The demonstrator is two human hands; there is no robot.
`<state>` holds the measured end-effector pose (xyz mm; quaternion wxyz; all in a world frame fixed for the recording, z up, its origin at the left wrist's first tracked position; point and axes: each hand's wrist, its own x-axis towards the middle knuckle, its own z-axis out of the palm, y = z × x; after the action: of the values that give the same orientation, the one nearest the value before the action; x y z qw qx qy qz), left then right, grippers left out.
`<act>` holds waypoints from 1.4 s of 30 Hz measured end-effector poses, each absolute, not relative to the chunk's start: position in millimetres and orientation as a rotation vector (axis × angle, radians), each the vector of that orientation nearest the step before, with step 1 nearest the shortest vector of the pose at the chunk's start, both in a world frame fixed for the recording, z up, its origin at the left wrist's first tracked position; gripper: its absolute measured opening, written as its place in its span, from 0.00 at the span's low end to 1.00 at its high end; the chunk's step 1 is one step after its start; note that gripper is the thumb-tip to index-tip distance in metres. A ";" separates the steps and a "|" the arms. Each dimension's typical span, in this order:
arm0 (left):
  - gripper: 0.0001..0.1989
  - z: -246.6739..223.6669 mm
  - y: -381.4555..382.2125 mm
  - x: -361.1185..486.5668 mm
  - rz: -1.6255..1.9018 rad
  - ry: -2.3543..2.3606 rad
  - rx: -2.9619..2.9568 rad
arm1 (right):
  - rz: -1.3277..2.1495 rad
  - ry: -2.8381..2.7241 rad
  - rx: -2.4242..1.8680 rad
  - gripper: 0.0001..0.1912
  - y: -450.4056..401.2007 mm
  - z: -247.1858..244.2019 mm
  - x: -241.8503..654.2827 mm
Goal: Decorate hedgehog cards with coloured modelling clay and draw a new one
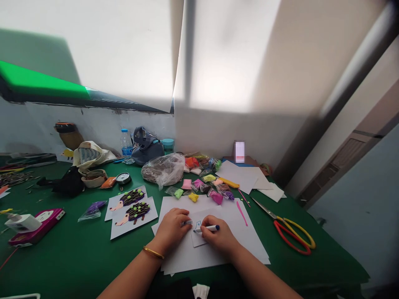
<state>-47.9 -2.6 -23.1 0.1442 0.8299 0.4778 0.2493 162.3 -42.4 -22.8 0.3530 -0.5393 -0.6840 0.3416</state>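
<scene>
In my right hand [215,234] is a white marker [213,228] with a dark blue end, its tip down on a small white card [199,241]. Short blue lines show on the card beside the tip. My left hand [174,226] rests at the card's left side with fingers curled; a small pale thing [186,223] shows at its fingertips, too unclear to name. Under both hands lie large white paper sheets [174,261]. To the left are two cards with hedgehog pictures, the nearer hedgehog [134,214] overlapping the farther one [132,197].
Large scissors [283,226] with red and yellow handles lie at right. A pink modelling tool [242,214] rests on the paper. Colourful clay packets [215,196] and a plastic bag [163,170] sit behind. A water bottle [126,147] stands near the wall; a pink power strip [37,226] lies left.
</scene>
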 end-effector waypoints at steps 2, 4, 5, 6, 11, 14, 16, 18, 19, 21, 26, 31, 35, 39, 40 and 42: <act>0.07 -23.3 -2.7 -48.0 0.724 1.374 2.395 | 0.903 -1.765 -1.380 0.05 -42.8 -22.2 162.0; 0.07 -23.2 -3.0 -48.2 0.730 1.375 2.396 | 0.933 -1.756 -1.371 0.05 -43.5 -21.0 161.9; 0.07 -23.2 -3.2 -48.3 0.729 1.375 2.396 | 0.950 -1.744 -1.370 0.05 -43.7 -20.2 161.9; 0.07 -23.0 -3.4 -48.5 0.725 1.374 2.396 | 0.966 -1.724 -1.372 0.06 -43.9 -19.4 162.1; 0.07 -22.2 -2.8 -49.0 0.711 1.357 2.400 | 0.912 -1.574 -1.420 0.08 -42.1 -18.1 163.5; 0.07 -21.9 -2.2 -48.9 0.703 1.359 2.392 | 0.864 -1.585 -1.454 0.07 -40.8 -20.0 163.4; 0.07 -21.7 -2.3 -48.7 0.706 1.360 2.387 | 0.855 -1.606 -1.460 0.07 -40.6 -20.8 162.9; 0.07 -21.2 -2.8 -48.6 0.715 1.362 2.384 | 0.854 -1.614 -1.462 0.07 -40.8 -20.9 162.5; 0.07 -20.8 -3.1 -48.5 0.715 1.361 2.384 | 0.854 -1.614 -1.464 0.07 -41.0 -20.8 162.4; 0.07 -20.0 -3.8 -48.4 0.711 1.356 2.389 | 0.860 -1.610 -1.466 0.07 -41.3 -20.3 162.4; 0.07 -20.6 -4.2 -48.5 0.717 1.357 2.399 | 0.883 -1.610 -1.442 0.07 -40.8 -19.7 163.5; 0.09 -22.5 -3.3 -48.4 0.734 1.353 2.412 | 0.898 -1.598 -1.401 0.07 -41.4 -18.4 165.0; 0.09 -21.8 -3.4 -48.4 0.718 1.351 2.418 | 0.905 -1.608 -1.380 0.08 -41.8 -17.7 164.9; 0.09 -21.9 -3.5 -49.0 0.719 1.343 2.415 | 0.886 -1.621 -1.397 0.08 -41.1 -18.9 163.0; 0.09 -22.0 -3.5 -49.1 0.720 1.343 2.412 | 0.880 -1.624 -1.413 0.08 -41.0 -19.4 162.4; 0.09 -22.2 -3.5 -49.1 0.725 1.348 2.404 | 0.864 -1.634 -1.445 0.08 -41.0 -20.0 161.4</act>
<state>-49.1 -3.5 -22.2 0.1454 0.8346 0.4679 0.2517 161.4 -41.0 -20.0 0.3875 -0.5678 -0.6421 0.3394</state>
